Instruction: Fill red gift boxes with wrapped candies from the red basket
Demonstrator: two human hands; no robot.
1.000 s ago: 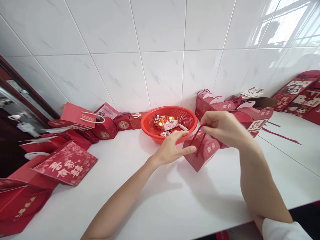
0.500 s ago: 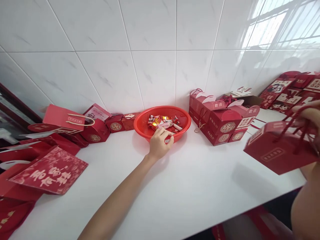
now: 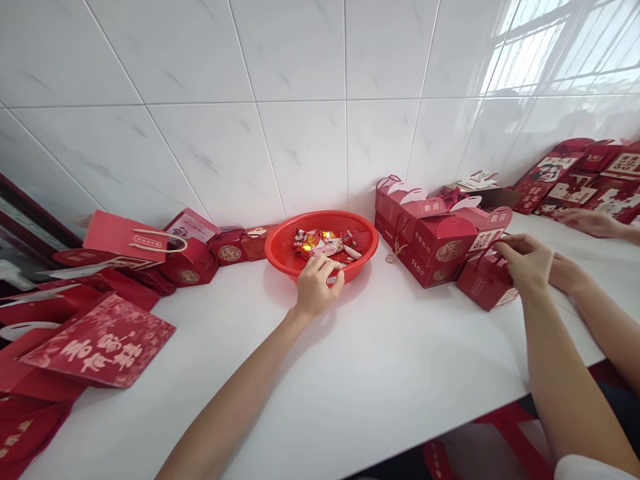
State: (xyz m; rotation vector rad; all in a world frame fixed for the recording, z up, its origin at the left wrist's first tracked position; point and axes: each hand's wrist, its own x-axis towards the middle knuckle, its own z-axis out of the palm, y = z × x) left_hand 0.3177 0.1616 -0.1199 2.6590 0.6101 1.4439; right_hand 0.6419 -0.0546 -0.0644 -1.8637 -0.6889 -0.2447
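Observation:
My left hand (image 3: 318,287) is closed over the near rim of a red plastic basket (image 3: 367,250), fingers inside and thumb outside. Several wrapped candies (image 3: 326,245) lie in the basket, just beyond my fingertips. On the right, my right hand (image 3: 529,261) pinches the cord handle of a small red gift box (image 3: 480,283). That box is low at the table, beside a stack of red gift boxes (image 3: 443,247). Its underside contact with the table is hard to make out.
Red boxes and bags (image 3: 100,340) crowd the table's left side. Another person's hand (image 3: 567,272) is right behind my right hand, and a further hand (image 3: 593,221) is near piled red boxes (image 3: 575,180). A tiled wall (image 3: 300,153) runs behind the white table (image 3: 350,373).
My right hand has carried the gift box leftward and away from me, down beside the stack. Other people's hands now show at right. My left hand stays at the basket rim.

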